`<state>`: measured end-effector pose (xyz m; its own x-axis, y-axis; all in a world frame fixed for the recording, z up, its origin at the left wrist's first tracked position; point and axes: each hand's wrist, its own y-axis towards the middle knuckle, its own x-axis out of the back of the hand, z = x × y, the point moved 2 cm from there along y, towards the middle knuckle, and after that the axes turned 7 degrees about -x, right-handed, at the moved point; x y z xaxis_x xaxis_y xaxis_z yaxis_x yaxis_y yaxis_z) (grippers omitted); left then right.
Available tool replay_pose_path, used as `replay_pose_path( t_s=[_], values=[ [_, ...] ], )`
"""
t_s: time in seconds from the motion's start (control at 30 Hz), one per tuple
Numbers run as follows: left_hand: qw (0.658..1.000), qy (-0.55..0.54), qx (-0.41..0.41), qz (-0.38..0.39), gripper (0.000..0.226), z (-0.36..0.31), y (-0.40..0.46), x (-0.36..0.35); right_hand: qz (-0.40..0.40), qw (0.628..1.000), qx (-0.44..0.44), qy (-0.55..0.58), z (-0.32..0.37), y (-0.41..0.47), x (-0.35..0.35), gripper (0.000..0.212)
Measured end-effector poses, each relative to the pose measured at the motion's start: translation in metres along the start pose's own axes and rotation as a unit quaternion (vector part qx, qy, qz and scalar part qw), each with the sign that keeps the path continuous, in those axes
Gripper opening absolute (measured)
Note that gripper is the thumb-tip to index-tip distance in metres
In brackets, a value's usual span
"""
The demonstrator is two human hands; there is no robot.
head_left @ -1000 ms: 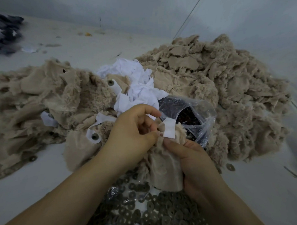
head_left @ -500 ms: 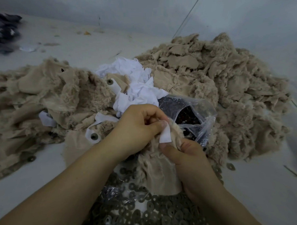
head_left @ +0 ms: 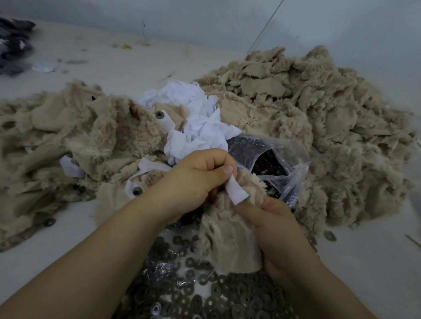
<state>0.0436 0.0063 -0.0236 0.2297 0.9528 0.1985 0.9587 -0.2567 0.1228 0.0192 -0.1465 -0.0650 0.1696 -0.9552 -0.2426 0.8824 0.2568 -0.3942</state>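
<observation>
Surface: a pale grey work surface (head_left: 52, 250) is seen, closed off at the back by a plain grey wall.
Surroundings: beige plush offcuts are heaped in a left pile (head_left: 59, 141) and a right pile (head_left: 323, 118), with a heap of white scraps (head_left: 193, 116) between them. A clear bag (head_left: 284, 156) of small dark parts lies open just behind the hands, and metal washers (head_left: 210, 299) are spread on plastic film at the near edge.
Work piece: a beige plush piece (head_left: 230, 245) is held up over the washers, with a white strip (head_left: 236, 193) laid against its top edge.
Left hand: the left hand (head_left: 196, 181) is curled, and the upper end of the white strip is pinched between thumb and fingers.
Right hand: the right hand (head_left: 277, 231) is wrapped round the plush piece, with the thumb pressed near the strip's lower end.
Step in hand: the strip is judged to be in the course of being fitted to the plush edge. No fastener can be made out on it yet.
Next move: the strip would need to be kept flat and aligned under the right thumb. The left hand could then be freed for a small part, probably from the bag or the washers.
Pattern: a piece lying nearby (head_left: 136, 191) already carries strip and washer.
</observation>
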Motion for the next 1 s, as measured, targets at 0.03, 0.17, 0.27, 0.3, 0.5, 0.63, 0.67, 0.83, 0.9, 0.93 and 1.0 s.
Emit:
replay_pose_path(
  t_s=[0.03, 0.17, 0.27, 0.3, 0.5, 0.63, 0.67, 0.83, 0.9, 0.93, 1.0],
  values=[
    [1.000, 0.002, 0.005, 0.010, 0.027, 0.000, 0.000, -0.002, -0.010, 1.000, -0.005, -0.003, -0.001, 0.001, 0.001, 0.050],
    [0.999, 0.026, 0.003, 0.025, 0.031, 0.000, 0.000, -0.004, -0.013, 1.000, -0.025, 0.011, -0.002, 0.005, 0.005, 0.048],
    [0.998, 0.052, -0.015, 0.020, 0.026, 0.001, 0.002, -0.004, 0.021, 0.999, -0.034, 0.034, -0.001, 0.006, 0.005, 0.052],
    [0.998, 0.062, -0.021, 0.020, 0.025, 0.002, 0.002, -0.004, 0.035, 0.998, -0.036, 0.034, -0.001, 0.006, 0.005, 0.047],
    [0.990, 0.121, -0.071, 0.015, 0.018, 0.006, 0.004, -0.006, 0.049, 0.996, -0.055, 0.045, -0.001, 0.005, 0.005, 0.052],
    [0.982, 0.151, -0.111, -0.029, 0.016, 0.008, 0.004, -0.010, 0.064, 0.995, -0.059, 0.048, -0.003, 0.005, 0.002, 0.038],
    [0.981, 0.147, -0.113, -0.064, 0.018, 0.009, 0.002, -0.012, 0.064, 0.995, -0.060, 0.053, -0.004, 0.004, 0.002, 0.037],
    [0.961, 0.131, -0.152, -0.193, 0.023, 0.010, -0.021, -0.019, 0.063, 0.995, -0.046, 0.066, -0.005, 0.005, 0.003, 0.039],
    [0.955, 0.175, -0.142, -0.195, 0.030, 0.012, -0.032, -0.023, 0.062, 0.995, -0.034, 0.064, -0.006, 0.006, 0.003, 0.037],
    [0.955, 0.189, -0.119, -0.197, 0.031, 0.014, -0.036, -0.026, 0.061, 0.996, -0.030, 0.063, -0.006, 0.006, 0.003, 0.036],
    [0.959, 0.176, -0.076, -0.206, 0.029, 0.018, -0.039, -0.029, 0.065, 0.996, -0.025, 0.063, -0.007, 0.005, 0.002, 0.035]
  ],
)
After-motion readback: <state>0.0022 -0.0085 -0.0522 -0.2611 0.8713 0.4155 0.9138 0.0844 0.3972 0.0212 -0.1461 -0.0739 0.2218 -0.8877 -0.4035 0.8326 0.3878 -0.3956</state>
